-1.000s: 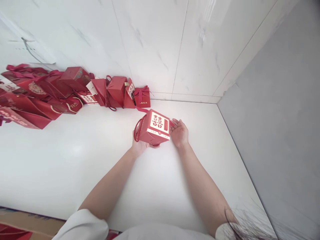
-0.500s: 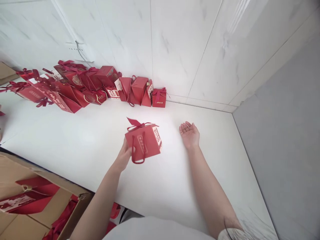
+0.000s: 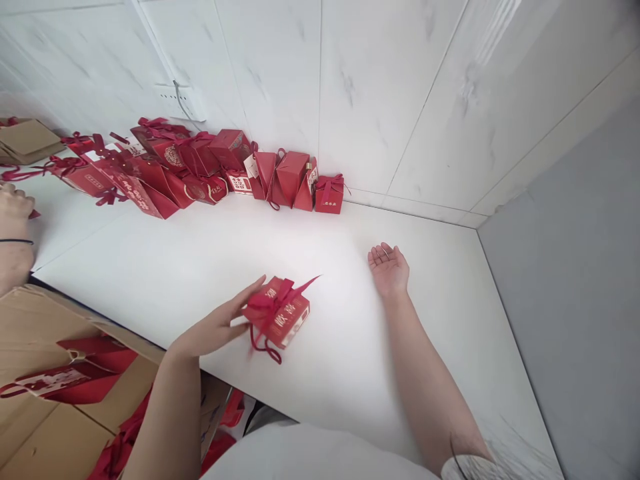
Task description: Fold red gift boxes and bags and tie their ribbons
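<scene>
A red gift box (image 3: 293,327) with a crimson ribbon bow and a cord handle appears to rest on the white table, its top turned toward me. My left hand (image 3: 220,327) grips its left side, fingers along the far edge and thumb at the near side. Part of the fingers is hidden behind the box. To the right, my right hand (image 3: 390,270) lies palm up on the table, fingers loosely spread and holding nothing.
Along the tiled wall stands a row of red gift boxes (image 3: 293,177). A cardboard carton (image 3: 55,433) with red boxes inside is at lower left. Another person's hand (image 3: 15,213) is at the left edge. A grey panel (image 3: 575,280) bounds the table's right side.
The gift box has come down and nearer me, turning so its bowed top shows instead of its printed side. My left hand has shifted along its left side. Another person's hand has come into view.
</scene>
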Motion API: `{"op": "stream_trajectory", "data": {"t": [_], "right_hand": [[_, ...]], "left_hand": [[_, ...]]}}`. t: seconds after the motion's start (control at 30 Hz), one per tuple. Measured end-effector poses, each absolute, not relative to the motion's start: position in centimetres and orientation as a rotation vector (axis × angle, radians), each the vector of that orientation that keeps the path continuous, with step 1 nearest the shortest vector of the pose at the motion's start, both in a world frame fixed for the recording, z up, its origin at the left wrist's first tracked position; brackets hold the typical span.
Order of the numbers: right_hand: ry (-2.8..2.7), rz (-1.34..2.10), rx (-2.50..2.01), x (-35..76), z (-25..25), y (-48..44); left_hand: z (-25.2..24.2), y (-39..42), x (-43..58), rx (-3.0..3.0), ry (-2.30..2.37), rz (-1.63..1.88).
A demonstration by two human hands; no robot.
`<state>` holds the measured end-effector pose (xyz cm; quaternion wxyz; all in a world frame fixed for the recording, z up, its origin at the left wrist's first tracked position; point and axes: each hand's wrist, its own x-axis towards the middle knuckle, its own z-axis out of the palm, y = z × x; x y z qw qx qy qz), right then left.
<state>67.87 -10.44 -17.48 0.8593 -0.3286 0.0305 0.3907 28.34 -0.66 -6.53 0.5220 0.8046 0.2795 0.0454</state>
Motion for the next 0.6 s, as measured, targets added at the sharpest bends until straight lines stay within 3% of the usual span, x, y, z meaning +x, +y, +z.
{"op": "stream_trajectory", "data": {"t": [0.2,0.4,0.6], "right_hand": [[0.058,0.824,-0.7,67.9,-17.5,-10.5],[0.05,0.82,-0.714,67.8,-17.8,-10.8],[0.047,0.819,-0.714,67.9,-18.0,-10.8]], "left_hand": [[-4.2,-2.2,30.9,2.049,1.249,0.513],[-3.6,-5.0,35.2,2.461,1.062,0.158],[-3.6,-5.5,32.2,2.472,0.666,0.007]]}}
